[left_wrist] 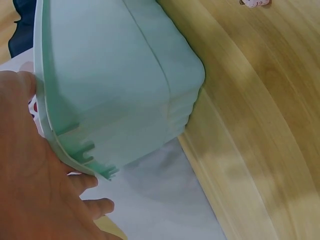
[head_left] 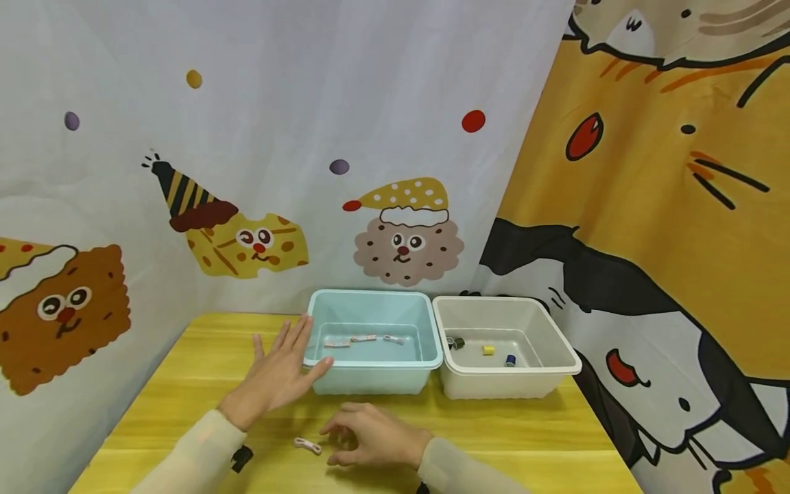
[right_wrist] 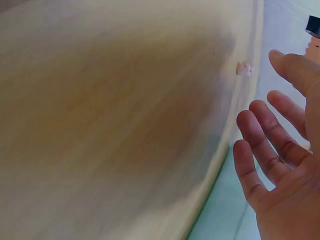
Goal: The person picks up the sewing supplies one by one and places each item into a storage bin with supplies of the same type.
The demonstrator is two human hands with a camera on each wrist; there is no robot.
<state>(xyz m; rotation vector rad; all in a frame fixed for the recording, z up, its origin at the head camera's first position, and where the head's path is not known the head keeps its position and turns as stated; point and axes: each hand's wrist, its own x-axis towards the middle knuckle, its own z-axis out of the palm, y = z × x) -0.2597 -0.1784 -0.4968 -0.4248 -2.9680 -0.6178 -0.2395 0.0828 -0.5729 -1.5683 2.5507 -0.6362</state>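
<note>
My left hand (head_left: 274,377) touches the left end of a light blue bin (head_left: 373,379), its fingers spread along the rim. Inside that bin lie several small, slim, pale pink bundles (head_left: 363,338). Another pale pink bundle (head_left: 307,446), narrow in the middle with looped ends, lies on the table in front of the bin. Just right of it, my right hand (head_left: 376,436) hovers with loosely bent fingers, apart from the bundle. The right wrist view shows this palm (right_wrist: 287,200) with nothing in it.
A cream bin (head_left: 503,385) stands against the blue bin's right side. In it are a yellow spool (head_left: 488,350), a blue spool (head_left: 510,360) and small dark items (head_left: 457,343). Both bins stand on a wood-grain table (head_left: 185,384), with a printed curtain (head_left: 259,137) behind.
</note>
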